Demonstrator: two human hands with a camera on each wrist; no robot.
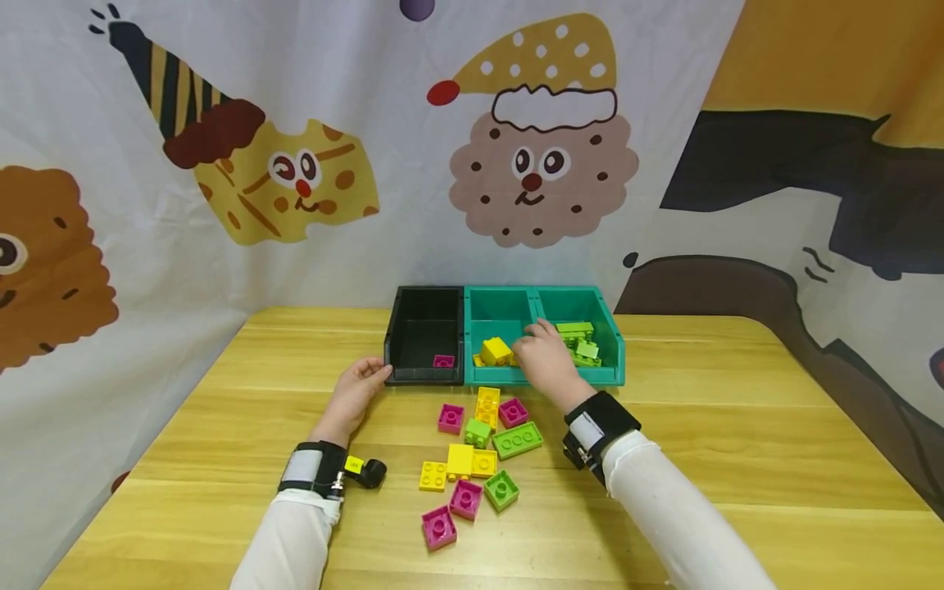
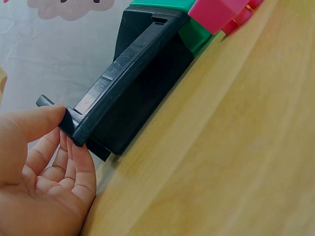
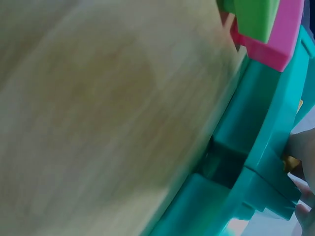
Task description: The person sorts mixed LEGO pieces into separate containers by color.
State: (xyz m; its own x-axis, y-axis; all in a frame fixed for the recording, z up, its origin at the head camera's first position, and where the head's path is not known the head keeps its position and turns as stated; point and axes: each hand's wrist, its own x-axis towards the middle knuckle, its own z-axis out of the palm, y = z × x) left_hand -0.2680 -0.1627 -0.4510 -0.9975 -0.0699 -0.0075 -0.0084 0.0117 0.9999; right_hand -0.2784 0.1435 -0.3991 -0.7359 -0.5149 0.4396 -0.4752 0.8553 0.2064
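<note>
At the left end of the row of bins, my left hand pinches the front corner of the black bin, thumb on the rim and fingers beneath. Inside that bin lies one magenta brick. My right hand reaches over the front of the middle teal bin, close to the divider. Yellow bricks lie in this bin beside the fingers. In the right wrist view a yellow piece shows right at the fingers, partly hidden by the rim; I cannot tell whether they grip it.
Green bricks fill part of the right teal bin. In front of the bins, loose magenta bricks, yellow bricks and green bricks are spread on the wooden table. A printed curtain hangs behind.
</note>
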